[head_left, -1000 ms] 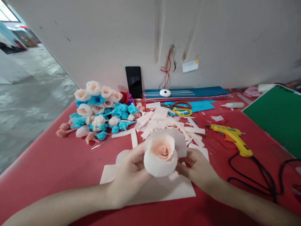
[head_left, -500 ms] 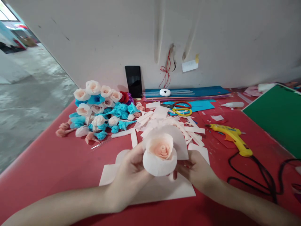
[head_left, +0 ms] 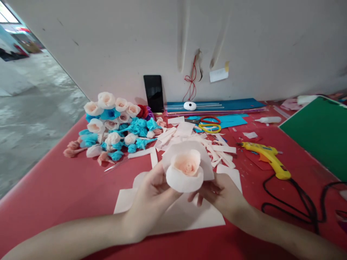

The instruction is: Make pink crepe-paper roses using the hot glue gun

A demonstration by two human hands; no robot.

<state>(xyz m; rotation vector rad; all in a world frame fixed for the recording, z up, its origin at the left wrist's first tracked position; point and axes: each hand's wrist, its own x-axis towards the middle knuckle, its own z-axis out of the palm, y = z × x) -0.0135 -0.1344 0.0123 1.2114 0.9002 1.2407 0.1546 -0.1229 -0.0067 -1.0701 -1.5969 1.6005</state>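
Note:
A pale peach paper rose [head_left: 186, 180] faces me at the middle, its tight spiral centre ringed by rounded petals. My left hand [head_left: 151, 198] is closed around its left side and underside, thumb pressed beneath the front petal. Behind the bloom curves a wide paper petal [head_left: 207, 164]. My right hand [head_left: 223, 193] pinches this petal low on its right side, close under the flower; some of its fingertips are hidden behind the bloom. Below both hands, flat pale paper sheets [head_left: 195, 216] lie on the red tabletop [head_left: 67, 187].
Finished paper flowers [head_left: 114, 126] are heaped at the left. Paper scraps [head_left: 173, 135] and scissors [head_left: 208, 124] lie beyond my hands. At right are a yellow glue gun [head_left: 271, 155] with a looped black cord [head_left: 306, 202] and a green board [head_left: 320, 133]. A phone [head_left: 153, 94] leans against the wall.
The rose has tipped and risen slightly, and the wide petal behind it has swung leftward, now wrapping closer around the back. Both hands keep hold.

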